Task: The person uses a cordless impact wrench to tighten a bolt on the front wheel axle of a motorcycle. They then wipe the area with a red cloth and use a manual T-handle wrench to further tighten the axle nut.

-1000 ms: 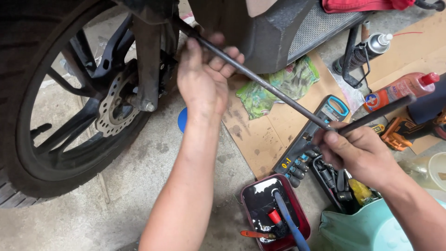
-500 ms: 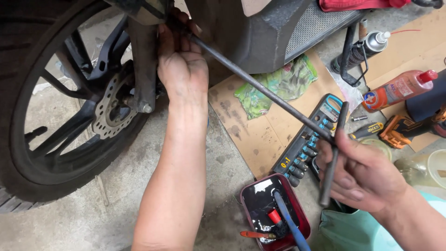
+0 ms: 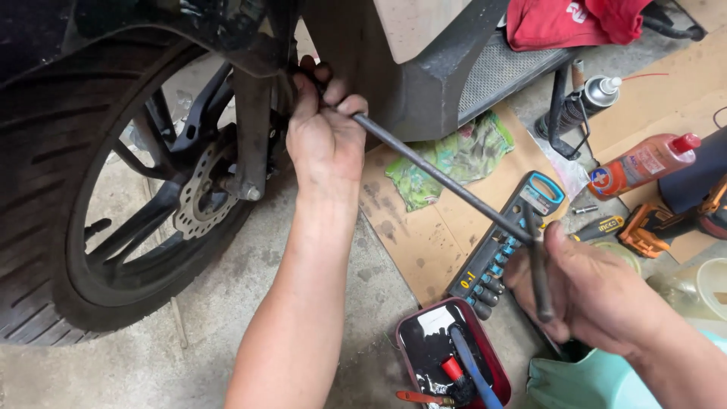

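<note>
My fingers point(image 3: 333, 95) on the left hand point(image 3: 327, 140) are curled tight around the far end of a long steel rod point(image 3: 439, 176), up beside the fork leg point(image 3: 254, 129) of the wheel point(image 3: 113, 197). My right hand point(image 3: 594, 291) is closed around the rod's bent handle end, thumb laid on top.

Below the rod's handle end sits a red tin point(image 3: 454, 356) filled with glossy black oil; a blue-handled tool and a red-tipped one lie in it. Just beside the tin, toward the rod, a dark socket rail point(image 3: 496, 257) carries a row of sockets on blue clips. A pale green tub point(image 3: 583, 382) shows at the frame's edge under my right wrist.

Beyond the rod, on flat brown cardboard point(image 3: 424, 235), lie a crumpled green wrapper point(image 3: 454, 155), an orange squeeze bottle point(image 3: 644, 163) and an upright spray can point(image 3: 587, 98). A red cloth point(image 3: 568, 19) rests on the scooter's footboard.

The tyre is ribbed black rubber, the spokes black, the brake disc point(image 3: 198, 193) drilled metal, the floor rough grey concrete.
</note>
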